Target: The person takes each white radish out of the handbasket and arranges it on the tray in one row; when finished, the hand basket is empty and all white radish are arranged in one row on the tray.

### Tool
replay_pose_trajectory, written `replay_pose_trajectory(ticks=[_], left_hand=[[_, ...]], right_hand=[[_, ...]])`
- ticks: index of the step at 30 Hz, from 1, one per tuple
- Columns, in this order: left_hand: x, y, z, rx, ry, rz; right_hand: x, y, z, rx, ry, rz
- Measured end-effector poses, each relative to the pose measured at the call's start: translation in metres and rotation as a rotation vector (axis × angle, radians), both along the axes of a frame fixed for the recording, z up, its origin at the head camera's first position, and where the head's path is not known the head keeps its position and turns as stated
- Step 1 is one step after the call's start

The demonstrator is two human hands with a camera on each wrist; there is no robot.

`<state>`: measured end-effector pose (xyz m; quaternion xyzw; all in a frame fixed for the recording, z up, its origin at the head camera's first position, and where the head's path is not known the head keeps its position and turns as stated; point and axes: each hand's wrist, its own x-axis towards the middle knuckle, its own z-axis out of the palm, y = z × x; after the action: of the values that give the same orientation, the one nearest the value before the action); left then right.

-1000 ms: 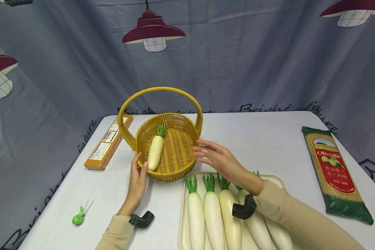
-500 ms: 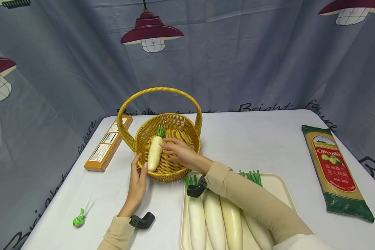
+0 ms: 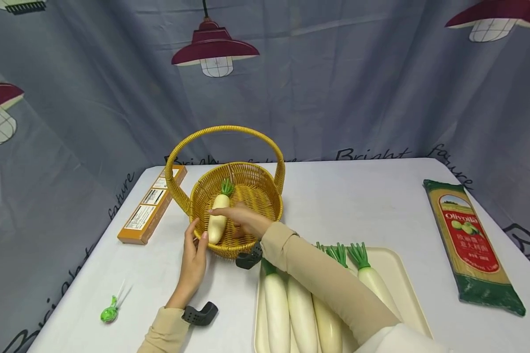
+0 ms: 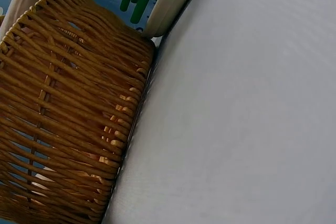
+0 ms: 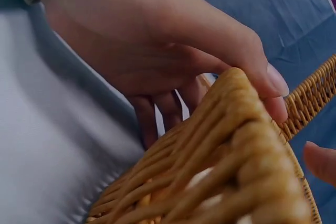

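A yellow wicker basket with a tall arched handle stands on the white table. One small white daikon with green leaf stubs lies inside it, toward the left. My left hand grips the near-left rim; in the right wrist view that left hand has its thumb over the rim and fingers down the woven outside. My right hand reaches into the basket, its thumb stretched across the daikon, its other fingers pointing down to the right of it. The left wrist view shows the basket's side.
A cream tray with several larger daikons sits at the front, partly under my right sleeve. An orange box lies left of the basket, a green lollipop at front left. A pasta packet lies far right.
My right hand has moved left from outside the basket's right rim into the basket, over the daikon, and has turned. My left hand and the basket have stayed in place.
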<state>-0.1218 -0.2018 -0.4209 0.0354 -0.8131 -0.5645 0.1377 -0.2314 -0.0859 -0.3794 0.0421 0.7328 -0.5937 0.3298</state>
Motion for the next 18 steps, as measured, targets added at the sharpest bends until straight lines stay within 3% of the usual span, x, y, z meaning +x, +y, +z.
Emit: replay_pose_trajectory(ticks=[4,6,14,18], left_hand=[[0.006,0.010,0.011,-0.005,-0.016,-0.003],[0.006,0.011,0.010,-0.002,-0.021,-0.006],[-0.004,-0.004,-0.019,-0.039,0.011,0.017],[-0.005,-0.006,-0.020,-0.035,0.018,0.027]], right_hand=[[-0.001,-0.002,-0.001,0.029,-0.018,0.025],[-0.001,-0.001,-0.002,0.036,-0.025,0.040],[-0.001,-0.005,-0.005,0.073,0.024,0.115],[0.000,-0.011,-0.006,0.106,0.083,0.108]])
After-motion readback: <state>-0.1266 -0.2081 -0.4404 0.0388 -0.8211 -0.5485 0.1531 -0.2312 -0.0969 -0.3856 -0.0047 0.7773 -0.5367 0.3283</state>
